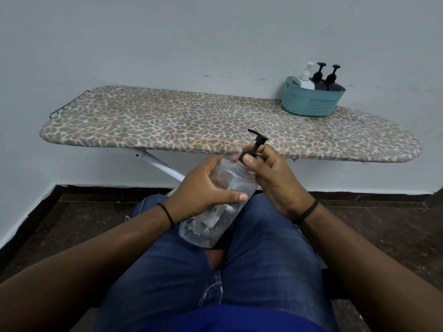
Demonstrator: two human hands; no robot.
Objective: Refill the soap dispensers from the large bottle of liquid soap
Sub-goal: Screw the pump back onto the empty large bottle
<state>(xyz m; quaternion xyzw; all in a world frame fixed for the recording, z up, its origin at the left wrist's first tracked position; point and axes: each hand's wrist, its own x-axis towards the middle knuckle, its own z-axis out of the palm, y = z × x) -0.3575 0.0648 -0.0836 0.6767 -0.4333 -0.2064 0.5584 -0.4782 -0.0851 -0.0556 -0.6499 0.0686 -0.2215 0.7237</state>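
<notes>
A clear plastic dispenser bottle (pixel 217 212) lies tilted over my lap, its base toward me. My left hand (pixel 203 190) grips its upper body, thumb across the front. My right hand (pixel 271 173) pinches the black collar of its black pump head (pixel 257 141) at the neck. The bottle looks nearly empty, with a dip tube showing inside. Far right on the ironing board, a teal basket (pixel 311 104) holds a white pump bottle (pixel 305 76) and two black pump bottles (pixel 326 79).
A leopard-print ironing board (pixel 191 123) stands in front of me against a pale wall, with a white metal leg (pixel 163 165) beneath it. My knees in blue jeans (pixel 263 248) fill the foreground. Dark tiled floor lies on either side.
</notes>
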